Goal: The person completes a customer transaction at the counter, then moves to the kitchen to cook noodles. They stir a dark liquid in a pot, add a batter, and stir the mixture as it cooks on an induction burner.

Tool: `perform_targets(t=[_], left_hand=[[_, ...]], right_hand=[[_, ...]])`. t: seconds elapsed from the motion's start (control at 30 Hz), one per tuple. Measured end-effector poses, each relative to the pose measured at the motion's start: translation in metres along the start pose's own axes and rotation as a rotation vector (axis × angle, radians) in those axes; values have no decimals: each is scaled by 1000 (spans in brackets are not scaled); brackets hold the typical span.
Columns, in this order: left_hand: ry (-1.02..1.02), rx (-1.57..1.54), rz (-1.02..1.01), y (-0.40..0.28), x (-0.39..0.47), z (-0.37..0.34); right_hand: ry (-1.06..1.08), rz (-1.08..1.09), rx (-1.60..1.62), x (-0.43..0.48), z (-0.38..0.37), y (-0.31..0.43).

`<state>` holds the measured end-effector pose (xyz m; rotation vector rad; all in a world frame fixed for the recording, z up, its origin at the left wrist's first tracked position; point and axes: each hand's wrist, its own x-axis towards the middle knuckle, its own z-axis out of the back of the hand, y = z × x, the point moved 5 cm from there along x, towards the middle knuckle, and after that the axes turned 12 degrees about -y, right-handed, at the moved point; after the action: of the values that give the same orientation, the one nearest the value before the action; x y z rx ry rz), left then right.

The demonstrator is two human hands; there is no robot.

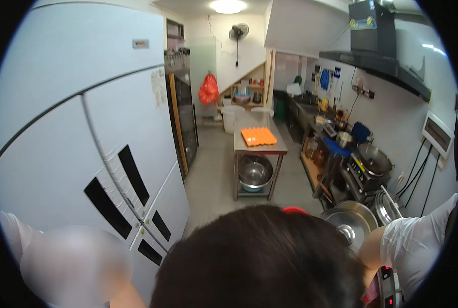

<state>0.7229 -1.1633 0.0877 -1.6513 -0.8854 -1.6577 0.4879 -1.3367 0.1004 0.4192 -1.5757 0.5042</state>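
Neither of my hands is in view. Dark hair (259, 254) fills the bottom middle and hides what is beneath it. At the right edge a white short sleeve (413, 238) shows with a bare arm (371, 242), its hand hidden. A blurred patch covers much of the lower left, beside another white sleeve (15, 231) and a bit of bare arm (127, 296). Ahead stands a stainless steel table (248, 118), bearing an orange egg tray (259, 135) with small white spots near its front corner. Metal basins (254, 173) sit on the table's lower shelf.
A tall white refrigerator (128, 100) with black handle recesses lines the left. Along the right run a counter (309, 111), a wok (375, 158) on a cooker (361, 175), and a range hood (371, 61). A large metal lid (331, 221) lies low at right.
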Motion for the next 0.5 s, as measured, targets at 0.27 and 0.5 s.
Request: perform_targets(t=[0.27, 0.5], left_hand=[[46, -112, -17, 214, -59, -102], [62, -328, -29, 357, -81, -212]], right_hand=[[33, 61, -87, -68, 7, -201], [89, 131, -296, -77, 51, -305]])
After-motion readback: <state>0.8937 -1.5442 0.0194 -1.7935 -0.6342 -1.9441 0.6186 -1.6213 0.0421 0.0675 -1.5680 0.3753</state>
